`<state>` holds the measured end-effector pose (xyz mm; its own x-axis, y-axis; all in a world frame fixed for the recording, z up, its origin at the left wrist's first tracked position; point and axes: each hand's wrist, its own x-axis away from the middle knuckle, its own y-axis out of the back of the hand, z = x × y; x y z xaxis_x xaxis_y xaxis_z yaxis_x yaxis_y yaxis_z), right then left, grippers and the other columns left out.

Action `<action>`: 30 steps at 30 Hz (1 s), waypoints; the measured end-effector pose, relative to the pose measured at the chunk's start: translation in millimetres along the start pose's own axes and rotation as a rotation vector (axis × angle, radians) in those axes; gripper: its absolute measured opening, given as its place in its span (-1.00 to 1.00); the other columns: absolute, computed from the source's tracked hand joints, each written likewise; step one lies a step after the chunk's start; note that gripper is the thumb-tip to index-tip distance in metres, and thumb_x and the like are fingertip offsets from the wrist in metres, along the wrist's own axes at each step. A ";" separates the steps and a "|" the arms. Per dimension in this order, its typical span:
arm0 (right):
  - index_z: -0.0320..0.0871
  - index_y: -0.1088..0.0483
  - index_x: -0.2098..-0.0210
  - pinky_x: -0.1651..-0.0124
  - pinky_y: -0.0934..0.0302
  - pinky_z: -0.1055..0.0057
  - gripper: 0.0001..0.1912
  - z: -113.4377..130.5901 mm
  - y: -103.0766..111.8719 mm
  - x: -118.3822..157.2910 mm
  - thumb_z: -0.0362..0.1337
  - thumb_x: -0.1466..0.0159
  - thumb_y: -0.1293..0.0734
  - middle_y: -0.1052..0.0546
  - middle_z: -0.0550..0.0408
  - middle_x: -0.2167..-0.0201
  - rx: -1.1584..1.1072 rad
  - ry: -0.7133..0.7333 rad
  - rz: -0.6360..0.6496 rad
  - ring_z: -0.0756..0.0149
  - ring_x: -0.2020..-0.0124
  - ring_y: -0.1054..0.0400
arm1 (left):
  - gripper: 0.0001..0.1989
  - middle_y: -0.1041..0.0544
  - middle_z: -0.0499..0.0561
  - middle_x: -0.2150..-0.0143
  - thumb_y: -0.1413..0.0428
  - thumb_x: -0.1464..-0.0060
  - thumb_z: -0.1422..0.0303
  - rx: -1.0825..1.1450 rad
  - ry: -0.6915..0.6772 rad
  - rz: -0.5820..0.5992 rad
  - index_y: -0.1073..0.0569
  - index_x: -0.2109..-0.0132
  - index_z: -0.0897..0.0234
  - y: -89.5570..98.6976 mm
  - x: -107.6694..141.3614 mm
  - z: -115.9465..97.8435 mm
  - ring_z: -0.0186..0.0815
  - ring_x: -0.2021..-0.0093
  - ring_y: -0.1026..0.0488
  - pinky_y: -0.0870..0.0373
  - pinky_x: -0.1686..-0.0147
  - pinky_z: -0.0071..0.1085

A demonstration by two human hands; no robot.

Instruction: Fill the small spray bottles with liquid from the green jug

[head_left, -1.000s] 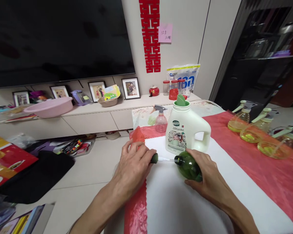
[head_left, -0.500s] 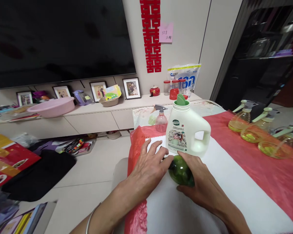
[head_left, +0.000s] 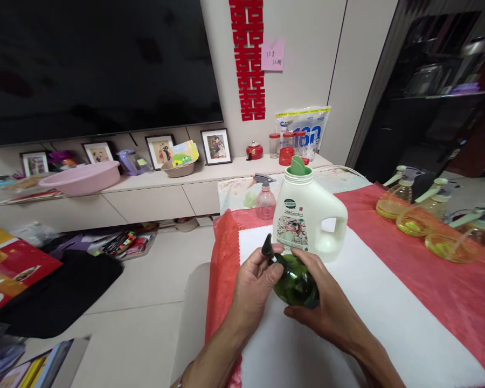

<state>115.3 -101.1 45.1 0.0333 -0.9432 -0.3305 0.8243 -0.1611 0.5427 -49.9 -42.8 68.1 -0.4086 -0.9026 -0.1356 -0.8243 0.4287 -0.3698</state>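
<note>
The right hand (head_left: 327,291) wraps the body of a dark green bottle (head_left: 297,280), which lies tilted with its neck toward the left hand (head_left: 253,285). The left hand's fingers and thumb pinch around the bottle's dark pump head (head_left: 267,248) at the neck. The bottle is over the white sheet (head_left: 408,318) on the red-covered bench (head_left: 428,280); whether it touches the sheet is hidden. Just beyond the hands stands an open cream jug (head_left: 307,215), a green piece in its mouth. Behind its left side is a pink spray bottle (head_left: 265,203); three spray bottles (head_left: 418,218) with yellow liquid line the right. Farther back, a low cabinet (head_left: 149,202) carries a pink basin (head_left: 84,178).
</note>
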 end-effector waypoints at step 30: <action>0.23 0.10 -0.41 -0.33 -0.14 0.06 0.00 -11.4 -20.4 2.7 -0.16 -0.17 -0.53 0.02 0.05 -0.36 -0.174 0.101 -0.152 0.06 -0.37 0.07 | -0.66 -0.63 0.06 0.10 -0.26 -0.12 0.12 0.383 0.119 -0.307 -0.51 0.08 0.25 7.5 -18.1 -17.2 -0.21 0.05 -0.54 -0.45 -0.06 -0.25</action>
<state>105.1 -97.1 24.3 -0.0496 -0.8767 -0.4785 0.9087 -0.2384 0.3427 -55.5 -22.6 83.6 -0.2306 -0.9644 0.1297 -0.7195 0.0792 -0.6900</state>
